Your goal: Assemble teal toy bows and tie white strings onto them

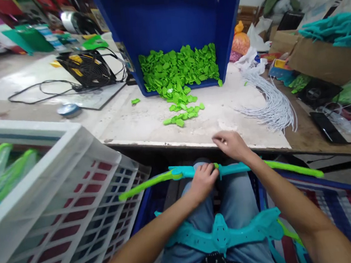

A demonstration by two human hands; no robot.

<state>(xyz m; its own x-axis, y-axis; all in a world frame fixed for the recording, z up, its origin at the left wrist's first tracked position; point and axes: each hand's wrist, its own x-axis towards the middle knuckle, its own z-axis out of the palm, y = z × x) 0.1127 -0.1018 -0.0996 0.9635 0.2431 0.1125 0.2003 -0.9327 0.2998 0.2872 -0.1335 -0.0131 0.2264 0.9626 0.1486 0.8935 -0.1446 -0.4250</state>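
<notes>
My left hand (pixel 203 180) is closed round the middle of a teal toy bow with lime-green limbs (pixel 179 173), held level just below the table's front edge. My right hand (pixel 232 144) is closed in a pinch above the bow's centre, by the table edge; what it pinches is too small to make out. A second teal bow piece (pixel 224 233) lies across my lap. On the table (pixel 150 121) a tilted blue bin (pixel 166 22) spills several small green plastic pieces (pixel 182 113) toward me.
A white lattice crate (pixel 61 198) stands at my left, a blue crate (pixel 348 210) at my right. White cords (pixel 271 102) lie right of the green pieces. A small black fan (pixel 86 67) with cables sits back left. A cardboard box (pixel 319 55) stands at right.
</notes>
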